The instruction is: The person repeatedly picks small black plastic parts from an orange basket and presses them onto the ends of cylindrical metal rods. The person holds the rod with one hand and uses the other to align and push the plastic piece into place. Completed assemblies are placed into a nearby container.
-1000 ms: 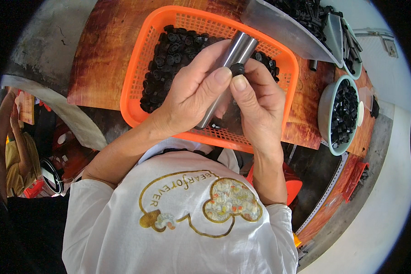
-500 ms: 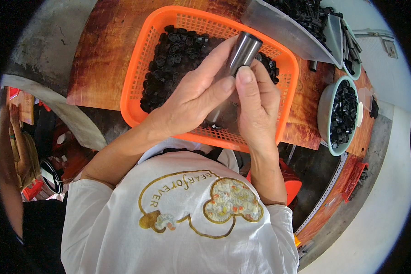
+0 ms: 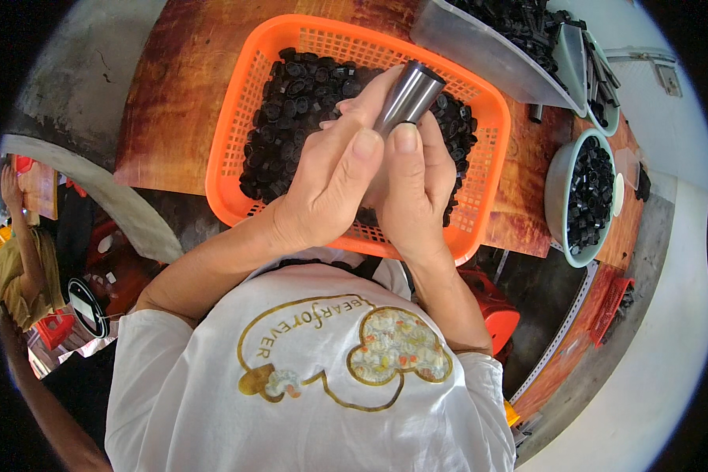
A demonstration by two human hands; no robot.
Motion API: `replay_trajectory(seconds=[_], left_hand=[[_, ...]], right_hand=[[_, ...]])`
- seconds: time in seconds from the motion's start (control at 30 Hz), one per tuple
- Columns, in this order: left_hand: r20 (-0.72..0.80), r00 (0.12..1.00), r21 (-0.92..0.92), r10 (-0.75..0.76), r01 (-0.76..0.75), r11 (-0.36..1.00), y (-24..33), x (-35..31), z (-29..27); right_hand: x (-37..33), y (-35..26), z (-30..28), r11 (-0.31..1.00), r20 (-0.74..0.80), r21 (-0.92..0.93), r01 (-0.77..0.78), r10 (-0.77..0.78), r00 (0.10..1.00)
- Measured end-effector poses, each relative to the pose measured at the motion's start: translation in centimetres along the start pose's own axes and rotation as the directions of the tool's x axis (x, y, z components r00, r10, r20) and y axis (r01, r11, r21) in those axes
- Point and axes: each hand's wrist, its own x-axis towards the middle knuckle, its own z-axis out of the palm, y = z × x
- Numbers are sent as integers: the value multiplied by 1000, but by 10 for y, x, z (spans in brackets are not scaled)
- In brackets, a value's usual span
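Both my hands meet over an orange plastic basket (image 3: 220,177) and hold one short, glossy black tube (image 3: 409,94). The tube tilts with its far end up and to the right; its lower end is hidden between my hands. My left hand (image 3: 332,169) closes on it from the left, thumb along its near side. From the right, my right hand (image 3: 417,177) grips it, thumb pressed on its near side and fingers curled behind. Below, many small round black plastic caps (image 3: 291,118) fill the basket.
The basket rests on a reddish-brown wooden table (image 3: 161,110). A translucent bin (image 3: 499,55) with black parts stands at the far right. Nearer is a pale green basin (image 3: 557,197) of black pieces. A red stool (image 3: 495,315) is below the table. Another person's arm (image 3: 27,244) shows at far left.
My hands and the tube have shifted slightly left, and my thumbs have moved further apart. The co-worker's arm at the left has moved.
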Motion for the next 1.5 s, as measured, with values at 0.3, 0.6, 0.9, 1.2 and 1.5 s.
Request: replay_trajectory(seconds=[0.3,0.6,0.9,1.2,1.5], left_hand=[[25,999,114,20,-22,993,6,0,0],[75,981,232,-177,155,960,6,-2,-3],[111,993,673,-50,-38,738,0,16,-10],[66,991,347,-120,90,933,-8,11,-8],[391,791,-592,-471,608,529,2,15,-15]], right_hand=[[-1,-2,5,981,-18,187,-60,65,998],[6,4,-9,987,52,-128,-100,107,993],[9,-6,-15,972,-11,-198,-123,123,992],[6,-15,-14,977,-62,-57,-206,203,977],[7,-32,-30,955,143,-77,-287,296,944]])
